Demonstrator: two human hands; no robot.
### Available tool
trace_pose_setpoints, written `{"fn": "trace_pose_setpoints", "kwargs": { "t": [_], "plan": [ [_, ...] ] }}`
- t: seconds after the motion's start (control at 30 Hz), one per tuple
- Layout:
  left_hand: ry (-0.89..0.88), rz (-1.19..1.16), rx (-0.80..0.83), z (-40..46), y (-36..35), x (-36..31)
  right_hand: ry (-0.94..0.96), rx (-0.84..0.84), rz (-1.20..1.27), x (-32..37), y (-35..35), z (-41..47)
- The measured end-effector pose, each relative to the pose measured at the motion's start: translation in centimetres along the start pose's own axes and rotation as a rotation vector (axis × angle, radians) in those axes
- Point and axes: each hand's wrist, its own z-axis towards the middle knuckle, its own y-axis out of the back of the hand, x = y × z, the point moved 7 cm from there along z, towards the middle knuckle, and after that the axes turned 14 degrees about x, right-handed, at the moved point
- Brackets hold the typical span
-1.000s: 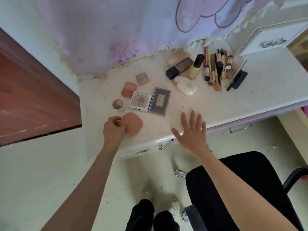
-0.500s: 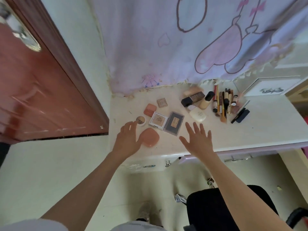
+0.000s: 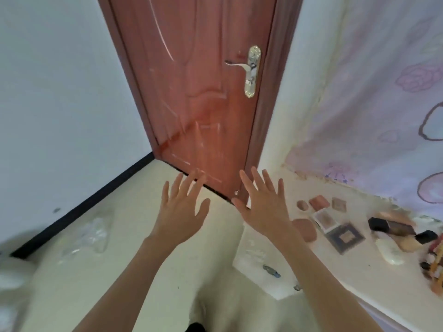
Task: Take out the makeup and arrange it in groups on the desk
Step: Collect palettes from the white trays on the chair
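Reddish-brown wood fills the middle of our view: a closed door (image 3: 191, 87) with a pale metal handle (image 3: 251, 70) on its right side, set between a white wall (image 3: 60, 80) on the left and a narrow strip of wall on the right. Along the foot of the white wall runs a black skirting (image 3: 79, 207). Below lies a pale floor (image 3: 107, 271), with a crumpled clear plastic bag (image 3: 88, 236) on it to the left.

We hold both hands up in front of the door, palms away from us, fingers straight and spread. Our left hand (image 3: 182, 212) holds nothing and touches nothing. Our right hand (image 3: 263, 207) is likewise spread and empty, and its forearm crosses in front of the desk's left edge.

To the right stands the white desk (image 3: 311, 271), under a pink curtain (image 3: 371, 104) with flower and outline prints. On the desk the makeup lies in groups, well apart from both hands. Nearest the corner we see a small round pot (image 3: 302, 205), a pink compact (image 3: 318, 202) and a small square pan (image 3: 339, 204). Just in front of these lie a rounded pink case (image 3: 305, 230), partly hidden by our right forearm, a white-framed palette (image 3: 325, 219) and a dark square palette (image 3: 345, 237). Farther right, blurred, lie a black-and-brown bottle (image 3: 393, 227), a white tube (image 3: 390, 251) and, cut off at the frame's edge, a bunch of slim sticks (image 3: 435, 262).
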Motion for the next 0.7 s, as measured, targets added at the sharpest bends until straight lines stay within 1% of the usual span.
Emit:
{"fn": "trace_pose_setpoints", "kwargs": {
  "t": [0.1,0.27,0.4,0.53,0.6,0.7],
  "plan": [
    [0.179,-0.007,-0.053,-4.6,2.1,7.1,0.184,0.0,-0.006,8.3,0.8,1.9],
    [0.444,-0.079,-0.219,-13.3,6.5,18.3,0.475,0.03,-0.092,23.5,0.0,3.1],
    [0.644,-0.12,-0.309,-20.8,8.0,26.3,0.675,0.092,-0.146,36.2,-2.4,3.9],
    [0.844,-0.183,-0.391,-28.8,8.1,34.1,0.876,0.152,-0.151,48.7,-5.5,2.9],
    [0.952,-0.194,-0.445,-33.0,8.3,37.1,0.984,0.179,-0.192,54.4,-7.5,1.8],
    [1.155,-0.225,-0.499,-40.1,7.9,39.8,1.165,0.244,-0.249,62.2,-10.5,-1.2]
  ]
}}
